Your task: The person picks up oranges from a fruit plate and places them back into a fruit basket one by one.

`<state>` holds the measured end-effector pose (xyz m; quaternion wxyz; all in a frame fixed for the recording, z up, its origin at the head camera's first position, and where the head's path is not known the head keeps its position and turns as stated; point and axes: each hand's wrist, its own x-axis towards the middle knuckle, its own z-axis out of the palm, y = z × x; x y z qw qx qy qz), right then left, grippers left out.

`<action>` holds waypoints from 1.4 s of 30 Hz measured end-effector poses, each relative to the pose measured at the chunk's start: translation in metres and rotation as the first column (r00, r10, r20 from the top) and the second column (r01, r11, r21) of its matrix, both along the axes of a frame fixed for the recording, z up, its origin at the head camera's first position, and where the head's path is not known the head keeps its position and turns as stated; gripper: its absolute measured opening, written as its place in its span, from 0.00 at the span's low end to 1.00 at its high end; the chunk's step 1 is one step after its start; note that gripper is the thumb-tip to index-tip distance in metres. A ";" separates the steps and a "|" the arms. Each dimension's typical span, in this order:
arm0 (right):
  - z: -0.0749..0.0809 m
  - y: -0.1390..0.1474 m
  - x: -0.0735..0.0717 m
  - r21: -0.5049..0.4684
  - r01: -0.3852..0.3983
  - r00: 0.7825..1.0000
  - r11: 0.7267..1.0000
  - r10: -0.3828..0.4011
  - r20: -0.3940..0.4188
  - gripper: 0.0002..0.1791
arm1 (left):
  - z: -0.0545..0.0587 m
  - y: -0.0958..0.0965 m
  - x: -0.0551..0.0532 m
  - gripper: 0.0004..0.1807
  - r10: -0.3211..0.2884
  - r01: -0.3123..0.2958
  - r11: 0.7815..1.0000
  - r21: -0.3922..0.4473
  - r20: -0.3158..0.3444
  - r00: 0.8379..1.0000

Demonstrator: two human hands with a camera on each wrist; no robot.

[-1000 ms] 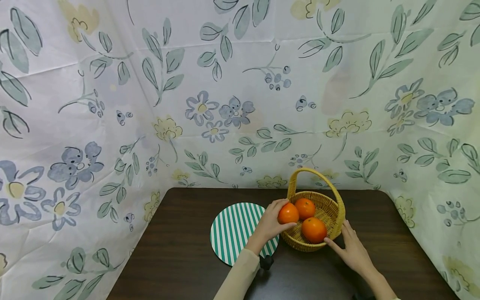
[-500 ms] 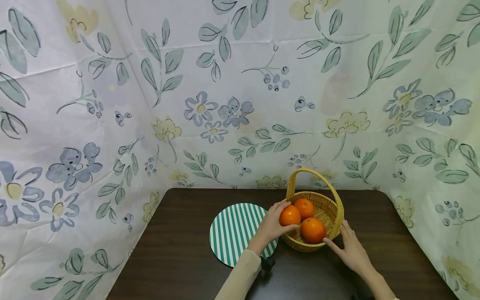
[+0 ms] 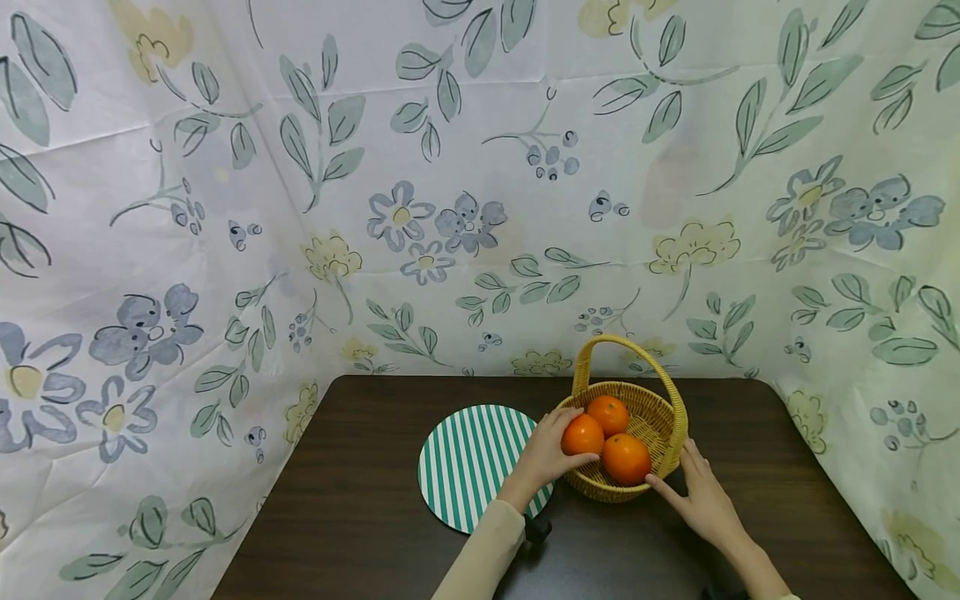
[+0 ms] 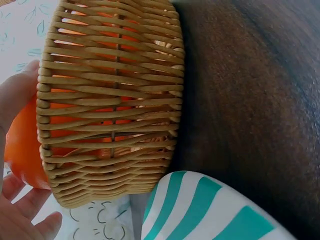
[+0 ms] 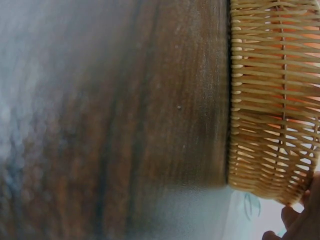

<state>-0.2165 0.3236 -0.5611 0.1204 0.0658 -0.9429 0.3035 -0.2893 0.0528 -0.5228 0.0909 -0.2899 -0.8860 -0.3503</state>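
Observation:
A yellow wicker basket (image 3: 658, 427) with an arched handle stands on the table. My left hand (image 3: 543, 450) holds an orange (image 3: 582, 435) just inside its left rim, thumb in front and fingers behind. Beside it in the basket lie a second orange (image 3: 608, 413) at the back and a third orange (image 3: 627, 460) at the front. In the left wrist view, the held orange (image 4: 22, 145) shows over the rim and through the weave. My right hand (image 3: 705, 498) grips the basket's right side, thumb at the front rim, fingers near the handle's base; its fingertips show at the rim in the right wrist view.
A round green-and-white striped mat (image 3: 472, 458) lies left of the basket, partly under my left forearm. The dark wooden table (image 3: 360, 500) is backed by a floral cloth (image 3: 480, 208) at the rear and sides.
My left hand has moved slightly right and down with the orange, bringing it lower against the other two. The right hand and the basket stay about where they were.

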 end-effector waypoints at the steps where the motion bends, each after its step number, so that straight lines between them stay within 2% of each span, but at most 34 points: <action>1: 0.000 0.000 0.000 0.001 0.001 1.000 1.000 -0.001 0.002 0.47 | -0.001 0.000 0.000 0.40 0.000 0.000 1.000 -0.007 -0.007 1.000; 11: 0.000 0.000 -0.001 0.007 0.002 1.000 1.000 -0.002 -0.008 0.47 | -0.004 0.002 -0.001 0.39 0.005 -0.008 0.998 -0.070 -0.045 0.999; 21: 0.002 0.000 -0.002 0.013 0.006 1.000 1.000 -0.005 -0.030 0.47 | -0.004 0.004 -0.003 0.38 0.020 -0.022 0.995 -0.096 -0.029 0.999; 24: 0.002 0.000 -0.002 0.012 0.006 0.999 1.000 -0.006 -0.033 0.47 | -0.002 0.005 -0.003 0.38 0.021 -0.022 0.994 -0.105 -0.010 1.000; 30: 0.002 0.000 -0.001 0.014 0.007 0.999 1.000 -0.007 -0.032 0.47 | 0.004 0.005 0.001 0.36 0.020 -0.011 0.994 -0.107 0.084 0.996; 33: 0.001 0.000 -0.001 0.013 0.006 0.999 1.000 -0.006 -0.031 0.47 | 0.006 0.005 0.003 0.35 0.019 -0.008 0.994 -0.106 0.103 0.994; 38: -0.001 0.000 -0.001 0.014 0.001 0.999 1.000 -0.001 -0.033 0.46 | 0.004 0.002 0.005 0.34 -0.005 0.011 0.994 -0.106 0.053 0.999; 42: -0.002 0.000 -0.001 0.016 -0.010 0.998 1.000 0.011 -0.056 0.46 | -0.002 -0.002 0.006 0.33 -0.020 0.020 0.994 -0.108 0.008 1.000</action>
